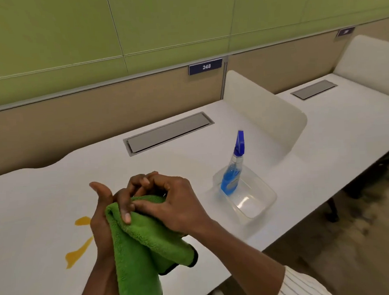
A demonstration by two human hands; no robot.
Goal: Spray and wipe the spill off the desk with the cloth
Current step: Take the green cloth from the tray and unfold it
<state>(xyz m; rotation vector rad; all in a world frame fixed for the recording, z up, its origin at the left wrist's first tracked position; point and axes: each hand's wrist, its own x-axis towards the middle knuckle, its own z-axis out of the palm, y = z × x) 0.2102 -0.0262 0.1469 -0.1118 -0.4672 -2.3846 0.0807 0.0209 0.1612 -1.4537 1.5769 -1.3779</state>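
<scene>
A green cloth [140, 247] hangs bunched between both hands above the white desk [34, 201]. My left hand [102, 219] grips its left edge with the thumb raised. My right hand [169, 202] pinches the top of the cloth from the right. An orange-yellow spill [78, 251] lies on the desk just left of my left hand, in two patches. A spray bottle [232, 172] with blue liquid and a blue nozzle leans inside a clear plastic tub [257, 202] to the right of my hands.
A grey cable hatch [168, 133] is set into the desk behind my hands. A white divider panel [263, 112] separates this desk from the neighbouring one on the right. The desk's front edge runs diagonally at lower right, with floor beyond.
</scene>
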